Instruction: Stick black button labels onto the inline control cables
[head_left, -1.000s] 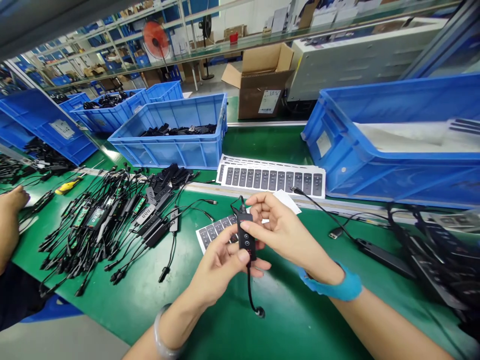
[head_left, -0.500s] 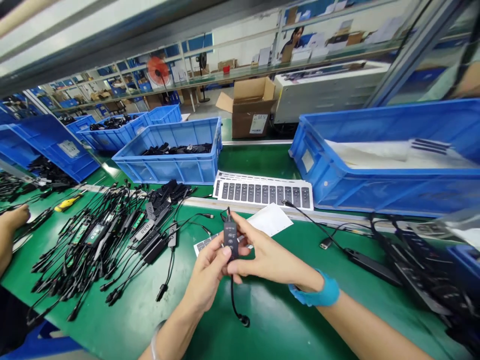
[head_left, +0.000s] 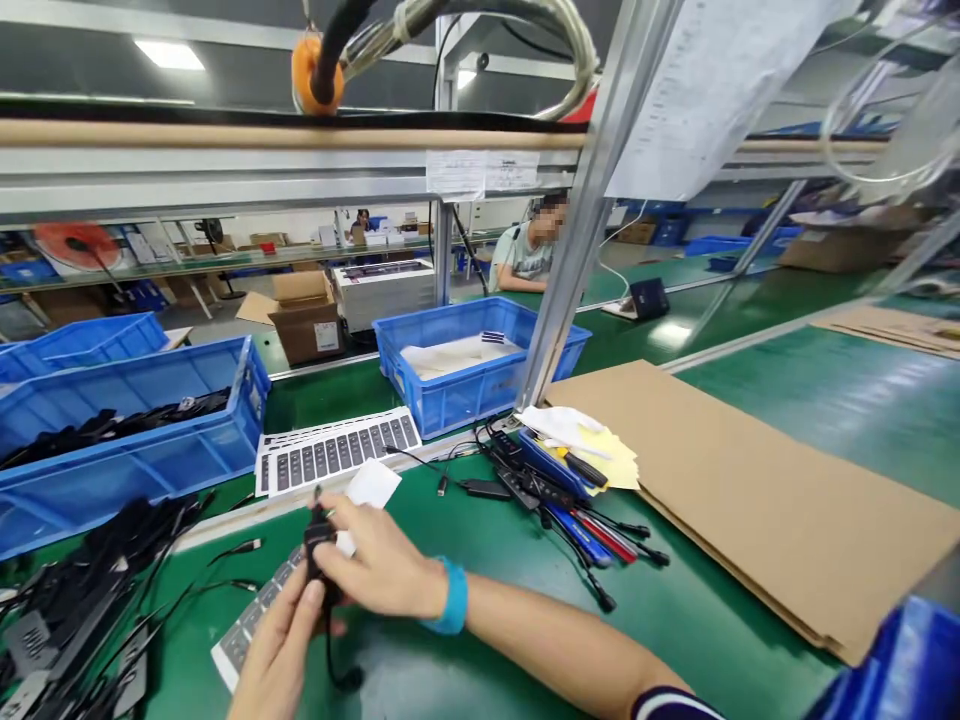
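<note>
Two hands closed on one small black controller (head_left: 319,552), now low and left in the view instead of near the middle as half a second ago. Looks like a turn of the head to the right and upward, not a move of the work itself.

At far left on the green bench (head_left: 675,610), a heap of black cabled parts (head_left: 67,610), now cut by the frame edge. Behind it, a blue crate (head_left: 127,455) with more black parts inside. No longer in view: the other person's hand that lay at the left edge before.

Next, left hand (head_left: 274,640): fingers curled, thumb tip pressed on the lower end of the controller, gripping from the near side. Under it, flat on the bench, a sticker sheet (head_left: 244,630).

Then right hand (head_left: 379,570), with a blue wristband (head_left: 454,597): folded over the controller from the far side and hiding most of its face, where earlier only fingertips pressed on it. Below both hands, a short cable (head_left: 330,650) hanging down to the bench.

Farther off, more sticker sheets (head_left: 337,450) and a white backing paper (head_left: 373,483). To the right, a second blue crate (head_left: 480,395), some pens and tools (head_left: 585,520), and a big cardboard sheet (head_left: 750,480).

Judged from this: controller kept in both hands above the bench, not set down.
</note>
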